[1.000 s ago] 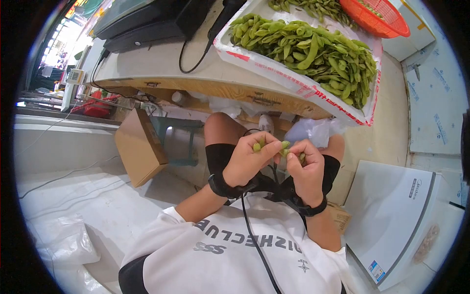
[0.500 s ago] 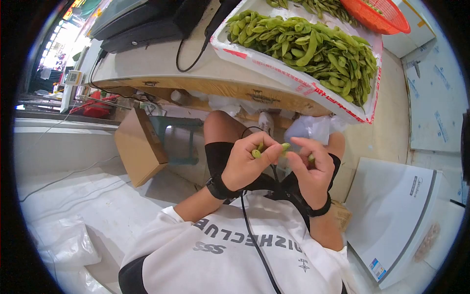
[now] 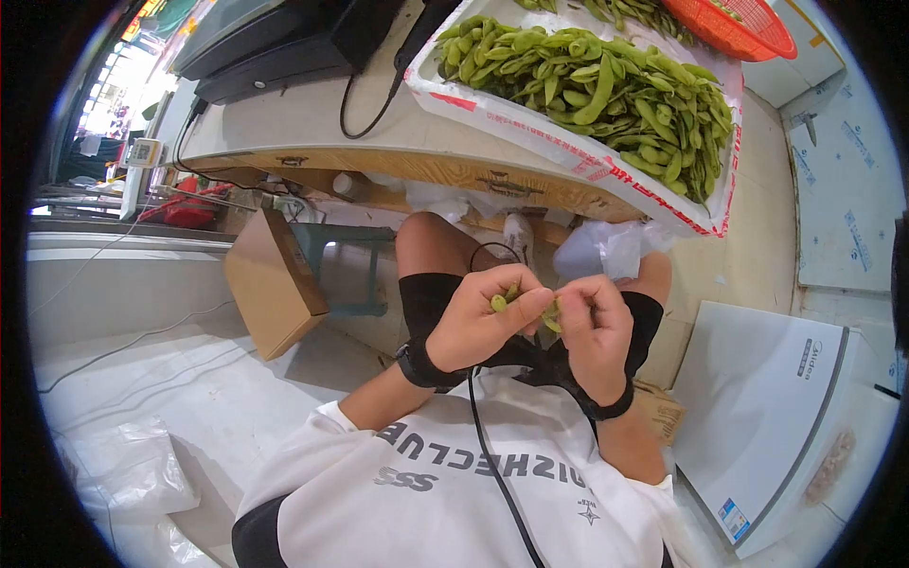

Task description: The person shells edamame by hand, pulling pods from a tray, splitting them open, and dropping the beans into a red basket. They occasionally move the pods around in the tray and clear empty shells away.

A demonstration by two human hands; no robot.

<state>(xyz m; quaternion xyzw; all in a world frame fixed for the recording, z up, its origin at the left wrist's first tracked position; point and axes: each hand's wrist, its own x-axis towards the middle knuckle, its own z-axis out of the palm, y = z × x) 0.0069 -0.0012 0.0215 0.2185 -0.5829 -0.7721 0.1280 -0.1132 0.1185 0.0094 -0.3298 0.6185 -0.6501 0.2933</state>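
Over my lap, my left hand (image 3: 488,317) is closed around green bean pods (image 3: 499,303), whose ends poke out between thumb and fingers. My right hand (image 3: 597,331) meets it fingertip to fingertip, with thumb and forefinger pinched on a green pod (image 3: 552,314) that lies between the two hands. The fingers partly hide this pod. Beyond the hands, a white foam box (image 3: 559,142) on the desk holds a large heap of green pods (image 3: 606,90).
A red basket (image 3: 757,43) rests at the box's far corner. The wooden desk (image 3: 379,168) carries a black machine (image 3: 284,57) at left. A cardboard box (image 3: 270,284) and a green stool (image 3: 355,305) stand left of my legs, a white appliance (image 3: 757,407) at right. A black cable (image 3: 488,445) crosses my shirt.
My right hand has moved left and its fingers have closed in against my left hand's fingertips at the pod. My left hand keeps its hold on the pods.
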